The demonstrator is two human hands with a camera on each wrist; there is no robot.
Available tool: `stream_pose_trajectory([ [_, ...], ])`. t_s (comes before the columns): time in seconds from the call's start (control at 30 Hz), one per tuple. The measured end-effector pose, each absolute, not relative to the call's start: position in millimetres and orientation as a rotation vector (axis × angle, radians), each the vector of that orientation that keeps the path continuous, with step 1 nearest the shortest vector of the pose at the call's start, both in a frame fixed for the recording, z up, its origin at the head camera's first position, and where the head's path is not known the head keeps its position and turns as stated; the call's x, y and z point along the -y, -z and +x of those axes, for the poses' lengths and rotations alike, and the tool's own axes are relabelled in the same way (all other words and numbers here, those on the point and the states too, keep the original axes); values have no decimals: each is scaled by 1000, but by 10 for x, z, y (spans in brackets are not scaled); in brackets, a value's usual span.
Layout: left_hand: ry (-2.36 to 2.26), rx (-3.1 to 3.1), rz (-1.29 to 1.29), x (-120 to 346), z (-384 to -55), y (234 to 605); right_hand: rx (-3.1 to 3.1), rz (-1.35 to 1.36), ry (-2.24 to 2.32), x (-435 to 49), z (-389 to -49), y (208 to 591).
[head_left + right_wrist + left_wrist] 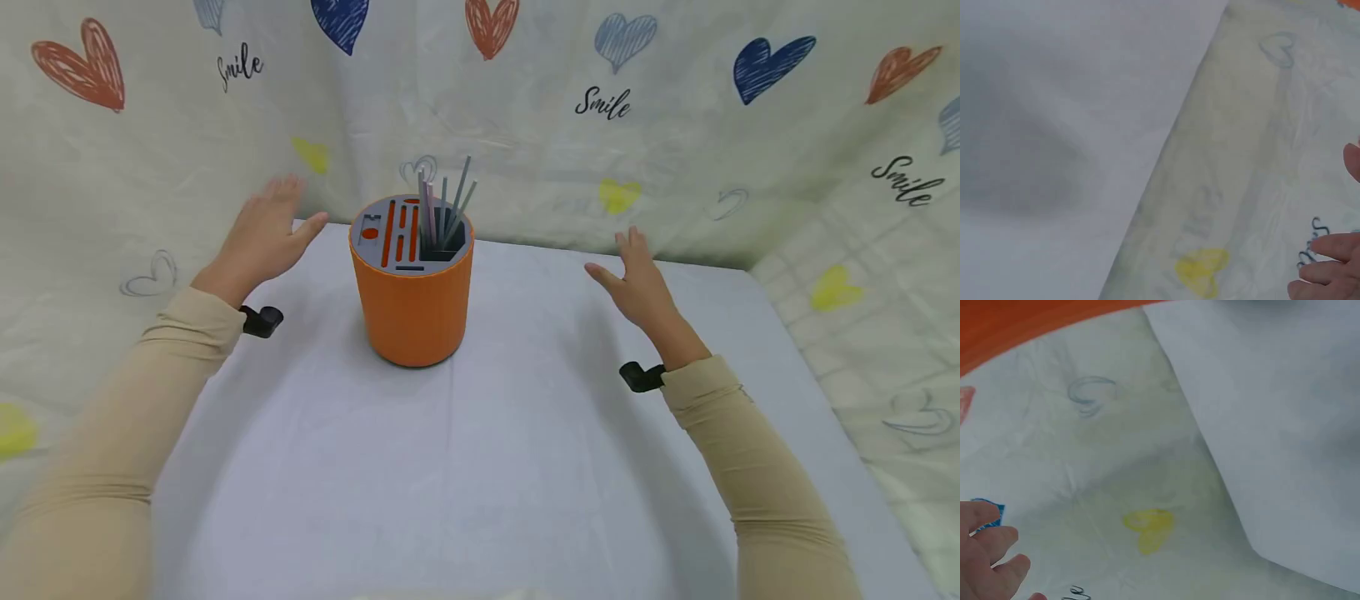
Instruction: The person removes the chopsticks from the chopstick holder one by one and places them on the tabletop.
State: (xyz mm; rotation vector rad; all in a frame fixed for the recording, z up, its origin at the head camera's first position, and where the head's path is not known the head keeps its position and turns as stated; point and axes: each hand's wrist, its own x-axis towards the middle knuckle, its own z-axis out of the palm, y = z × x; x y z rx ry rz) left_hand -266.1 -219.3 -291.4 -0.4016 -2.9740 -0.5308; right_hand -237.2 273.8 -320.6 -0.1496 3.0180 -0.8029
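One orange holder (412,312), upright on the table (450,475), upper centre of the frame, thin sticks (459,192) in its grey top (367,255), probably stiff, light and smooth, best held round both sides; left hand (264,235) and right hand (639,283) well apart from it, fingers extended, empty.

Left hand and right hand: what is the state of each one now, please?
Left hand: open, holding nothing, nearer the orange container.
Right hand: open, holding nothing.
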Motion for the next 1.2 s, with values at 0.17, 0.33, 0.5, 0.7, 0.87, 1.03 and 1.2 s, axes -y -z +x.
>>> stream_pose_trajectory([
  [0.17, 493, 2939, -535, 1977, -2589, 2801, -2977, -228, 891, -2427, -2339, 3083],
  [0.33, 454, 3006, -594, 1801, -2515, 2733, -2959, -346, 975, -2145, -2302, 2986],
  [0.5, 478, 2996, -651, 1693, -2465, 2708, -2941, -440, 1102, -1883, -2268, 2852],
  [0.7, 444, 2972, -751, 1558, -2452, 2690, -2903, -565, 1224, -1627, -2255, 2739],
  [0.87, 464, 2994, -827, 1490, -2446, 2679, -2847, -638, 1349, -1465, -2290, 2684],
  [1.03, 474, 3014, -847, 1452, -2445, 2696, -2785, -618, 1437, -1315, -2314, 2627],
  [1.2, 461, 3017, -874, 1411, -2435, 2707, -2708, -602, 1550, -1170, -2221, 2507],
])
